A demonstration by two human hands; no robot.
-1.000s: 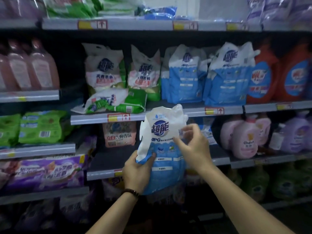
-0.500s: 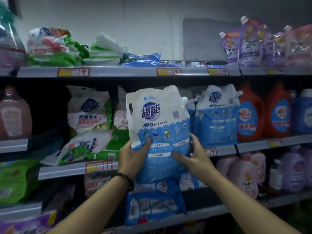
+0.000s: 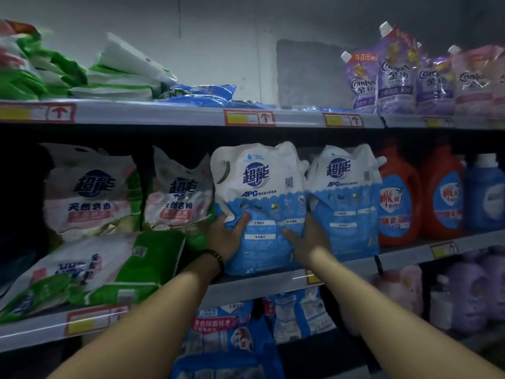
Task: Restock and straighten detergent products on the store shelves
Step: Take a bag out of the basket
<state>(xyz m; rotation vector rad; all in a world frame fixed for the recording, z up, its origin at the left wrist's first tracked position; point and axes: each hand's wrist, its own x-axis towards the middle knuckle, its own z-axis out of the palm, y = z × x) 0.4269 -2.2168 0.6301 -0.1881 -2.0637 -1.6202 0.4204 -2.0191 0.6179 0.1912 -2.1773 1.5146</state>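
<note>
A white and blue detergent pouch [image 3: 259,192] stands upright on the middle shelf [image 3: 273,285], at its front edge. My left hand [image 3: 226,236] grips its lower left side, thumb across the front. My right hand [image 3: 306,239] holds its lower right side with fingers spread over the front. A second pouch of the same kind [image 3: 347,198] stands just to the right, touching it. Green and white detergent bags [image 3: 180,192] stand to the left.
Another green and white bag [image 3: 109,269] lies flat at the shelf's left front. Red jugs [image 3: 399,203] and a blue jug [image 3: 486,198] stand to the right. The top shelf holds flat bags [image 3: 123,77] and purple softener pouches [image 3: 393,75]. More blue pouches [image 3: 232,335] sit below.
Both hands lifted the pouch from waist height up to the middle shelf and set it upright beside the matching pouch. My view rose with it.
</note>
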